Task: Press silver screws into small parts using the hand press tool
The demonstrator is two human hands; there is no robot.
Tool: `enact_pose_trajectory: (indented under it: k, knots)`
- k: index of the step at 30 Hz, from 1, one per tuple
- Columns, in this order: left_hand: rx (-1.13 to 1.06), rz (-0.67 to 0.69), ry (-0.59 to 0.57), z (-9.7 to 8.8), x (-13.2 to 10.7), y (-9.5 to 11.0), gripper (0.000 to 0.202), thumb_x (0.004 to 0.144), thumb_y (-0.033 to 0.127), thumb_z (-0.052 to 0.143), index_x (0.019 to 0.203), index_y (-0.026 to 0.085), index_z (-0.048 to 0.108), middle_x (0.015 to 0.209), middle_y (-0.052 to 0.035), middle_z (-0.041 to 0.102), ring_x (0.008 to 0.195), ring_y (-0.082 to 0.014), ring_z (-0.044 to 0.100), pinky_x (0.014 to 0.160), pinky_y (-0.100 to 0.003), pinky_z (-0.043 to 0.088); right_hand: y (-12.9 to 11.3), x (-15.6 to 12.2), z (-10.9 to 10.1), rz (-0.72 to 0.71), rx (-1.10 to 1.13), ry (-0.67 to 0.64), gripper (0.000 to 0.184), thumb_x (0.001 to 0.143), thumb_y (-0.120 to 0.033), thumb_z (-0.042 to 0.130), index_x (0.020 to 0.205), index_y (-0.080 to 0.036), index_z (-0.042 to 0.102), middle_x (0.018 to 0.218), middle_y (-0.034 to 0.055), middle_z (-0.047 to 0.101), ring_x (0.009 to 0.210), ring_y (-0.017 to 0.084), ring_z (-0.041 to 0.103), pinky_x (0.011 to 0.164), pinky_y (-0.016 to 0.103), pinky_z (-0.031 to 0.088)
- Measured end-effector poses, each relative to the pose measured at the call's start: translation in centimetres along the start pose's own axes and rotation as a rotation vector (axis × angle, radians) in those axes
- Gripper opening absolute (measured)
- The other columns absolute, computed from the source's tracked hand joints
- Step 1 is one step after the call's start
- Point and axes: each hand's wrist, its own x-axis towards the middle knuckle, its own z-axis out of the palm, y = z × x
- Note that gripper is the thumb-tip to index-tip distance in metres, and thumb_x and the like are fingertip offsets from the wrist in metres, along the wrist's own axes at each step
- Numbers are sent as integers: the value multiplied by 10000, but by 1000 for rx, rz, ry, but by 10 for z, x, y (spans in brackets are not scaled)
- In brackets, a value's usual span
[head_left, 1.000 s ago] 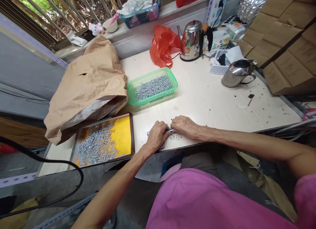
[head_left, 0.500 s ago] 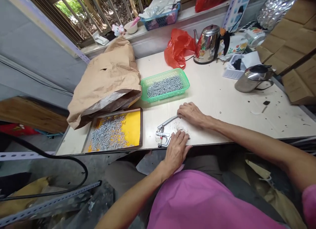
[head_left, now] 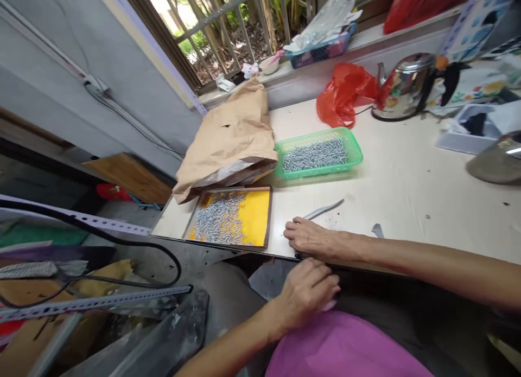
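My right hand (head_left: 305, 236) is at the table's front edge, its fingers curled over the head of a pair of metal snap-fastener pliers. One grey handle of the pliers (head_left: 324, 209) sticks out behind the hand; their jaws are mostly hidden. Just below the edge, above my lap, my left hand (head_left: 310, 287) has its fingers curled inward. Whatever they may hold is out of sight. To the left of the hands, a shallow tray (head_left: 269, 217) with a yellow bottom holds many small silvery metal pins (head_left: 217, 219). A green plastic basket (head_left: 319, 173) behind contains more such pieces.
A large brown paper bag (head_left: 234, 133) leans behind the tray. Farther back are a red plastic bag (head_left: 344, 95) and a steel kettle (head_left: 407, 87). A steel jug (head_left: 496, 160) stands at the right. A small grey scrap (head_left: 377, 230) lies near my right forearm.
My right hand has moved from the pliers' handle end to their head. My left hand has withdrawn from the pliers to below the table edge and curled up. The view has swung left.
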Motion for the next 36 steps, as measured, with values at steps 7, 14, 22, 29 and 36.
enact_pose_trajectory:
  k: [7, 14, 22, 29, 36]
  knots:
    - [485, -676, 277, -89, -17, -122, 233, 950, 258, 478, 944, 182, 698, 910, -91, 666, 901, -233, 562, 824, -369, 471, 42, 0, -38, 333, 50, 483, 193, 921, -156, 441, 895, -166, 632, 843, 71, 658, 806, 193, 545, 746, 331, 406]
    - [649, -781, -35, -105, 1, -208, 250, 901, 183, 460, 857, 157, 704, 972, -133, 644, 1011, -280, 520, 803, -364, 461, 134, -53, -99, 780, -211, 619, 295, 940, -344, 456, 1080, -184, 660, 1005, 143, 626, 953, 305, 568, 805, 457, 469]
    - [592, -765, -95, -112, 9, -226, 258, 817, 72, 435, 780, 159, 675, 944, -158, 657, 974, -271, 537, 806, -362, 460, 79, -94, -45, 668, 23, 524, 309, 967, -367, 427, 1056, -191, 665, 1056, 123, 624, 951, 257, 611, 822, 429, 519]
    - [-62, -909, 197, -94, 21, -158, 177, 802, 311, 584, 792, 173, 696, 808, -63, 687, 730, -184, 600, 681, -285, 465, -1, -105, -8, 562, 261, 265, 290, 975, -364, 461, 1068, -181, 666, 975, 103, 625, 914, 217, 582, 802, 352, 475]
    - [-814, -1164, 70, -30, 19, -69, 366, 658, 467, 740, 779, 127, 680, 523, 39, 523, 419, -63, 403, 404, -197, 292, -12, -107, 11, 599, 176, 209, 244, 980, -286, 461, 963, -162, 671, 906, 86, 602, 861, 205, 540, 767, 335, 392]
